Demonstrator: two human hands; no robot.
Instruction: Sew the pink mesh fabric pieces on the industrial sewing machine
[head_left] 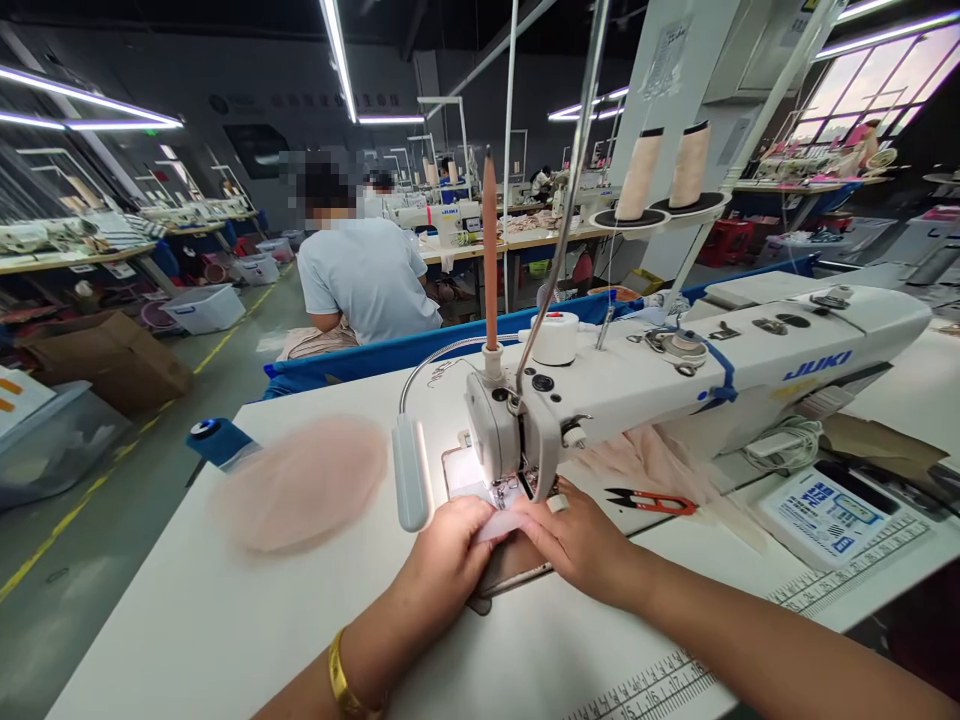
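A strip of thin pale fabric lies at the needle of the white sewing machine. My left hand pinches the fabric's left edge, just in front of the presser foot. From the other side my right hand grips the same piece, its fingers close under the machine head. The fingertips of both hands are partly hidden by the fabric. Sheer pink fabric is bunched behind my right hand under the machine arm. Orange thread snips rest to the right of that hand.
A round sheer pink piece and a blue thread cone are at the table's left. A lamp hangs beside the needle. A white box and printed ruler are at right. A person sits ahead.
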